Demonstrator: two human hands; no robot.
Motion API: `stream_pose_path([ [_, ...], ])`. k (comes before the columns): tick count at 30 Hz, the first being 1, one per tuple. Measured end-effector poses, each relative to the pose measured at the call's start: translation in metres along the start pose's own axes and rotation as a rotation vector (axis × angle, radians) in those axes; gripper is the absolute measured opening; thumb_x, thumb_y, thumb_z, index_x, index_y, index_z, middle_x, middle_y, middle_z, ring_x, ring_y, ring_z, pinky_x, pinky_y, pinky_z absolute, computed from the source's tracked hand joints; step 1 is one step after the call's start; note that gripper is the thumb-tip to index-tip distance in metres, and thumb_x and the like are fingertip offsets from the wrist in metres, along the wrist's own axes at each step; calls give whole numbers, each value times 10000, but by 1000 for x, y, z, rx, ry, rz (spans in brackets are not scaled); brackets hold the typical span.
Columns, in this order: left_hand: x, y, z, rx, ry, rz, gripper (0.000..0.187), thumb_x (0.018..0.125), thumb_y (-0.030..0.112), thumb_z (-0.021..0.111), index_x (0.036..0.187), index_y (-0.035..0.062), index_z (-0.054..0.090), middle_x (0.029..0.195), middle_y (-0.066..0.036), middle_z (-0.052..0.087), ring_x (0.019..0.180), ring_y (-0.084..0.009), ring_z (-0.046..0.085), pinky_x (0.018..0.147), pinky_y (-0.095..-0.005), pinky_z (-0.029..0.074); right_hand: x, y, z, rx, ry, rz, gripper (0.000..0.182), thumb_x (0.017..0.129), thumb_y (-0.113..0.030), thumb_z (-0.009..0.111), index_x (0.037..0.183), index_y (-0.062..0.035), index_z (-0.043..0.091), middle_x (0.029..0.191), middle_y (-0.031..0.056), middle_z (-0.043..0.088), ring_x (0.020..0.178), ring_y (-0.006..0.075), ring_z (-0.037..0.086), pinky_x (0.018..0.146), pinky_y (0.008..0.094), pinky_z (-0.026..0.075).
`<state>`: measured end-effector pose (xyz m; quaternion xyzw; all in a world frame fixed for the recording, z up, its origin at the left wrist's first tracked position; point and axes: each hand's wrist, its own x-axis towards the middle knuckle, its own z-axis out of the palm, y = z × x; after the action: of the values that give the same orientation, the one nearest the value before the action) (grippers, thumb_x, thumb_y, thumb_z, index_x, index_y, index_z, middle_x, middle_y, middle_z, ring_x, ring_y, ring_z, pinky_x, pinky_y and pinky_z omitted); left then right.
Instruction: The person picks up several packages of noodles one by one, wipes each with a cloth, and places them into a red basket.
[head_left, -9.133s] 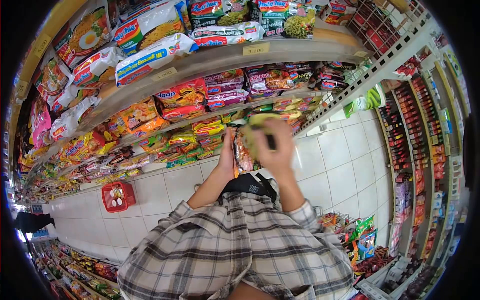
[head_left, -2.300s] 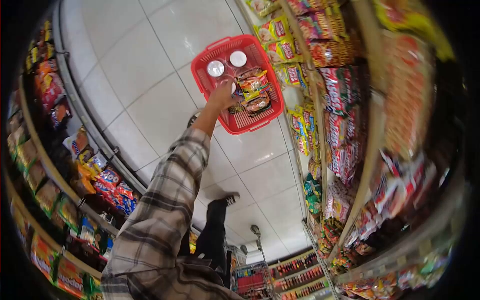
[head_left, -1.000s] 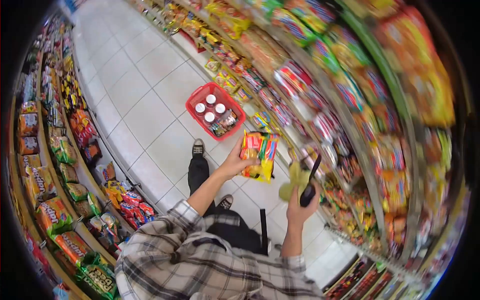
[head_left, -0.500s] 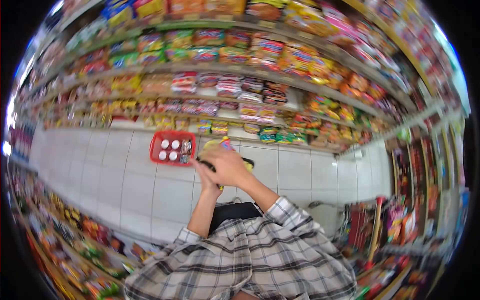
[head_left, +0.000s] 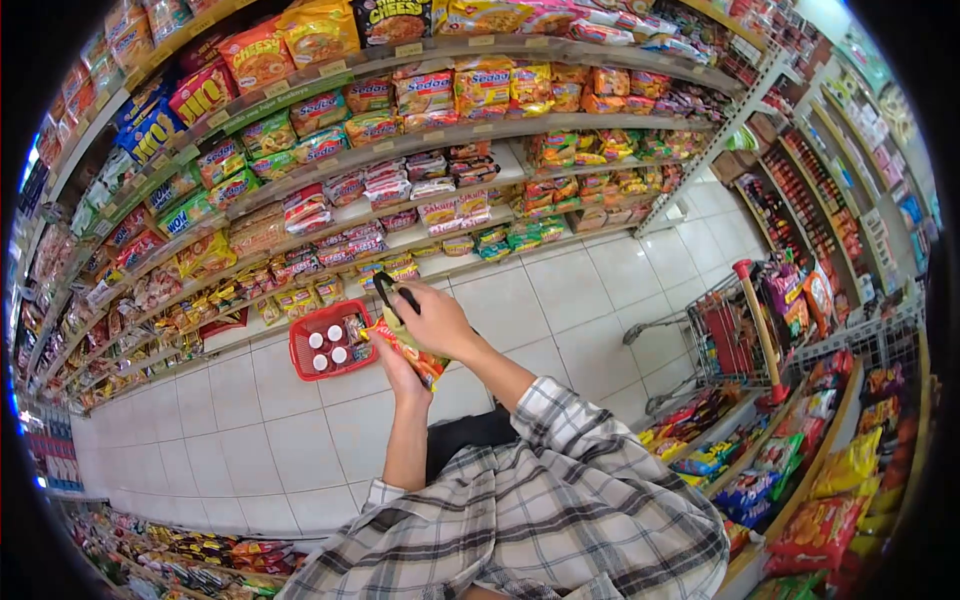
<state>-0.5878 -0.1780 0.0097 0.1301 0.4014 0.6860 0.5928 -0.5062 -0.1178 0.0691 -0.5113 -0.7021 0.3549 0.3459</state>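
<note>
My left hand (head_left: 402, 376) is closed on a red-and-orange food packet (head_left: 424, 364), its fingers partly hidden behind it. Just above, my right hand (head_left: 438, 318) grips something with a curved black edge or handle (head_left: 383, 292). A yellow-green part of it shows beside the fingers; I cannot make out its kind. Both hands are close together in front of my body. Left of them on the floor stands a red plastic basket (head_left: 297, 352) holding several white-lidded containers (head_left: 333, 333) and some small packs (head_left: 354, 326).
Ahead, long shelves (head_left: 480, 128) carry packs of instant noodles. A wire shopping cart (head_left: 712, 335) with a red-ended handle stands at the right. Lower right, sloping shelves hold bagged snacks (head_left: 812, 525). More stocked shelving (head_left: 180, 550) runs behind at the lower left. White tiles (head_left: 230, 420) cover the floor.
My view has turned, so the shelves sit at a slant and the cart shows more fully. The red-and-orange packet now shows in my left hand, and the black curve stands above my right hand.
</note>
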Motion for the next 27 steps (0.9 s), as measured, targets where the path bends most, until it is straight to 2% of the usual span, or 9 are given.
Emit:
stream_pose_path([
  [2,1,-1,6,23,41,-31,765,900,699,321,1391,116,377,1355,-71,477,1227,-234,479,1019,-377,399,-28,7,0,-135,60,-270,409,876,-302,559,1128,16,606,1186,192,604,1121,368,555,948,421,449],
  [5,3,-14,12,-95,-136,-127,726,913,687,304,1317,101,447,1267,-81,537,1144,-229,532,967,-368,438,-65,20,-16,-295,132,-560,382,871,-246,581,1169,-7,611,1230,136,602,1202,352,525,1004,411,421],
  [7,-2,-26,36,-102,-127,-140,666,942,639,304,1274,91,488,1206,-80,575,1107,-216,556,937,-364,461,-70,39,-34,-209,236,-489,336,870,-209,587,1114,18,625,1209,145,608,1190,355,529,994,401,434],
  [9,-2,-53,53,105,-130,-74,506,972,481,438,1250,64,506,1155,-64,598,1034,-169,588,859,-319,493,-70,65,-50,-150,358,-369,275,909,-178,560,1068,30,646,1181,156,625,1125,315,585,937,369,476],
  [12,1,-79,85,279,-182,-97,448,959,393,532,1205,18,534,1076,-61,631,926,-137,626,785,-282,512,-55,107,-98,577,345,362,289,946,-228,530,1038,8,668,1119,145,651,1010,251,640,869,349,507],
  [15,6,-104,119,349,-304,-199,522,947,457,520,1199,1,545,1082,-75,637,942,-143,637,801,-287,518,-56,161,-176,1205,260,515,349,969,-297,487,1067,-9,658,1058,114,667,913,200,656,822,330,523],
  [18,3,-146,174,461,-358,-194,539,947,452,524,1207,-20,522,1073,-90,635,934,-153,634,811,-301,513,-67,170,-242,1577,105,415,423,970,-369,455,1166,-24,602,1085,104,662,951,215,643,864,333,513],
  [26,17,-264,270,486,-387,-334,667,911,567,503,1240,-13,506,1101,-93,629,965,-157,623,855,-296,499,-85,264,-351,1747,23,350,474,959,-397,409,1229,-40,564,1174,102,628,1040,227,614,930,356,486],
  [27,18,-270,281,371,-414,-409,663,914,591,474,1212,2,537,1068,-78,644,934,-149,632,839,-287,506,-89,262,-359,1833,-40,192,462,969,-370,395,1252,-38,546,1204,111,612,1070,234,605,944,364,483],
])
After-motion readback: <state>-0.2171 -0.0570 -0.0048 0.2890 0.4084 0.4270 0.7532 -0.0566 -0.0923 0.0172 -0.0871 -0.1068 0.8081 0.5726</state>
